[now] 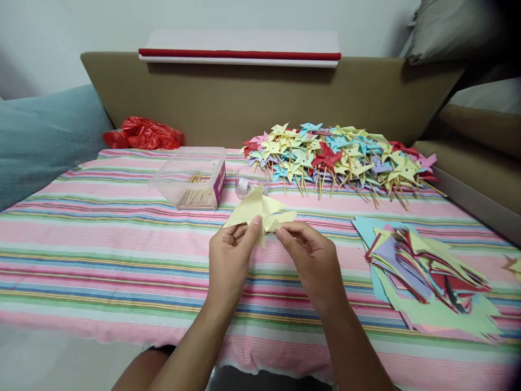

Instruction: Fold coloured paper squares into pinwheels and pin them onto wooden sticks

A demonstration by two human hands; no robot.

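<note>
A pale yellow paper pinwheel (254,207), partly folded, is held up over the striped cloth between both hands. My left hand (233,244) grips its left side, with the thumb pressed on the paper near the middle. My right hand (311,248) pinches a lower right corner between thumb and fingers. Just beyond the paper stands a small clear container (244,187) with something small inside, partly hidden by the pinwheel. To its left is a clear plastic box (187,187) holding several thin wooden sticks (195,195).
Many finished pinwheels (328,157) on sticks are heaped at the back right. Cut coloured paper sheets (423,271) lie stacked at right on the striped cloth (122,271). A red plastic bag (148,133) sits at the back left, beside a blue cushion (49,141).
</note>
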